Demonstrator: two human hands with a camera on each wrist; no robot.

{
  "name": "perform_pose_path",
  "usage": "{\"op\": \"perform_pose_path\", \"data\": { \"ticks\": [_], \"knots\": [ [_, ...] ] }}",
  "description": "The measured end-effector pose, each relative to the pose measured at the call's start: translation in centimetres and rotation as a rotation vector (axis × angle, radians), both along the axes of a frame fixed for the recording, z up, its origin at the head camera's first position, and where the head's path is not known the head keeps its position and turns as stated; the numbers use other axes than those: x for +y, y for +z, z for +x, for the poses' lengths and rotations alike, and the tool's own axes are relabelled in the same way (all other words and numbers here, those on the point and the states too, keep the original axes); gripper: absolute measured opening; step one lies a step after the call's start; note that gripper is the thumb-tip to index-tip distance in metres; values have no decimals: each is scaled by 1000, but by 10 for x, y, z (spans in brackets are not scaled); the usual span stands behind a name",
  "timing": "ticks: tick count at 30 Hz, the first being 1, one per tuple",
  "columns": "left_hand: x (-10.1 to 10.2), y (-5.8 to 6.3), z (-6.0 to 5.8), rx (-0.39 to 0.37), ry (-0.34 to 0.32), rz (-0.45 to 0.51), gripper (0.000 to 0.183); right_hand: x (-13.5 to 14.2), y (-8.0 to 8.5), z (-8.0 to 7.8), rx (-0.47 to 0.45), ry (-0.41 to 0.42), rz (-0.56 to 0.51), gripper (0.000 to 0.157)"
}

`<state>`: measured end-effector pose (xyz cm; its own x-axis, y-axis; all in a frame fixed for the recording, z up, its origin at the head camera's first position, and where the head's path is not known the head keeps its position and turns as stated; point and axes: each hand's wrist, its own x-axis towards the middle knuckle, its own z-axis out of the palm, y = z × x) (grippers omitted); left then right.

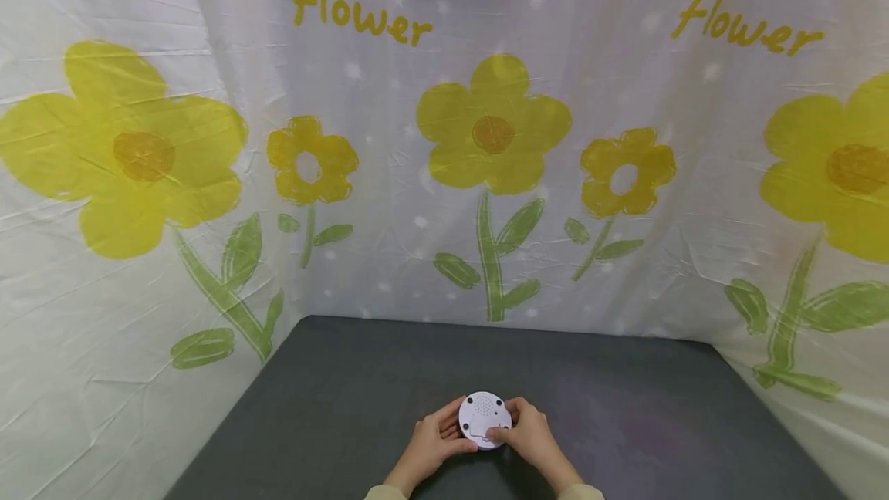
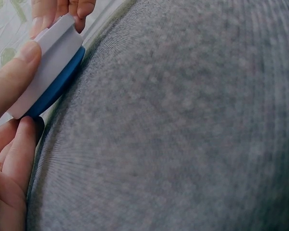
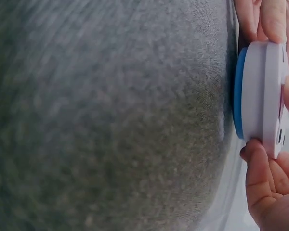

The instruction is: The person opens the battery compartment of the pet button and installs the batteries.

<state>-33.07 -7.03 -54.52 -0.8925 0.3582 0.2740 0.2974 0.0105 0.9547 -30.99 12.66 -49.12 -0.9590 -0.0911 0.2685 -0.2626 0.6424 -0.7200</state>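
Note:
A round white device (image 1: 479, 413) with a speaker grille, dark round feet and a battery cover faces up between both hands. Its opposite side is a blue disc (image 3: 239, 94), turned toward the grey table in the right wrist view. My left hand (image 1: 437, 438) grips the left edge, thumb at the near rim and fingers along the side. With my right hand (image 1: 535, 432) I hold the right edge, the thumb lying over the battery cover and the fingers at the rim. Part of the cover is hidden by that thumb. In the left wrist view, the white casing (image 2: 53, 62) is tilted.
A dark grey table (image 1: 347, 376) spreads around the hands. White curtains (image 1: 389, 253) printed with yellow flowers and lettering hang behind it and along both sides.

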Motion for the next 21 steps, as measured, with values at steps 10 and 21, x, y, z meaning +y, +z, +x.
{"op": "perform_pose_path", "data": {
  "ticks": [10, 21],
  "knots": [
    [0, 1, 1, -21, -11, 20, 79, -1, -2, 2, -8, 14, -50, 50],
    [1, 1, 3, -11, 53, 13, 66, 5, -5, 3, -24, 52, -91, 45]
  ]
}}
